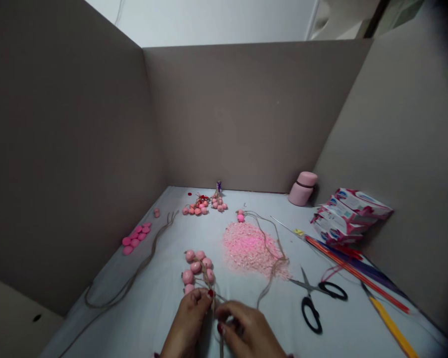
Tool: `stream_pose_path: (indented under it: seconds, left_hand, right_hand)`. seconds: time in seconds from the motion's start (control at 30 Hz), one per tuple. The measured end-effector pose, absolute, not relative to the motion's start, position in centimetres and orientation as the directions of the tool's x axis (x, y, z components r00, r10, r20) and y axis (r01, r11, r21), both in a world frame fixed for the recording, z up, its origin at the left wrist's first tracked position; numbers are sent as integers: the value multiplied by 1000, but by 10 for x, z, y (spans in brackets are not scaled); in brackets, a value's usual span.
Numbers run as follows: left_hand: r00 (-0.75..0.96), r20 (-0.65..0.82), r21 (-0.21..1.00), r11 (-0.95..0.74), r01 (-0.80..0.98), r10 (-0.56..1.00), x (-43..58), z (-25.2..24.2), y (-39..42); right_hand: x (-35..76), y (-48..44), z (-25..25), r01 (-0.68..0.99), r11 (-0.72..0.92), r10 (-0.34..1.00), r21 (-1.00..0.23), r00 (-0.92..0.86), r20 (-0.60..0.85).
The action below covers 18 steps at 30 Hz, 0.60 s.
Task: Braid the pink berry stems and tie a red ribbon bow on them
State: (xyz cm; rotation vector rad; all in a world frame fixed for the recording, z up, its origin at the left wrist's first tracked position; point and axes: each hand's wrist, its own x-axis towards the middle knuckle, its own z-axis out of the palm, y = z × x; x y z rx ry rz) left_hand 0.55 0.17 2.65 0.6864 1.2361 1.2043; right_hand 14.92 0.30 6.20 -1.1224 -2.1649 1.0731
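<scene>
A bunch of round pink beads (195,267) on brown twine (205,276) lies on the white table surface in front of me. Just below the beads, my left hand (190,314) pinches the twine between thumb and fingers, its red thumbnail beside the strands. Close on the right, my right hand (248,327) has its fingers closed on a strand of the same twine, which runs down between both hands. Part of the lowest beads is hidden behind my left fingers.
Scissors (310,288) lie spread at right, beside a yellow-handled tool (390,323) and ribbon strips (358,274). Pink granules (248,243), loose twine (149,256), pink discs (135,242), finished bead bunches (219,204), a pink flask (302,189) and boxes (345,216) surround the hands. Grey panels (246,114) enclose the table.
</scene>
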Motion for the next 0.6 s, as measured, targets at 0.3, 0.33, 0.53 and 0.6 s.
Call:
stream_pose_path:
  seconds: [0.3,0.33,0.53,0.6]
  left_hand:
    - [-95,-326,920,292,-261,941,1,32,4]
    - [-94,-327,919,294,-262,940,1,32,3]
    - [-89,-331,919,299,-258,939,2,32,2]
    - [-83,-325,922,297,-247,942,2,32,2]
  right_hand:
    - [137,31,63,574,258,921,-777,-389,19]
    - [135,33,61,566,228,920,-792,-391,-15]
    - [135,40,58,435,43,874,-899,-452,-177]
    - [137,40,57,447,66,869,-892,-465,-168]
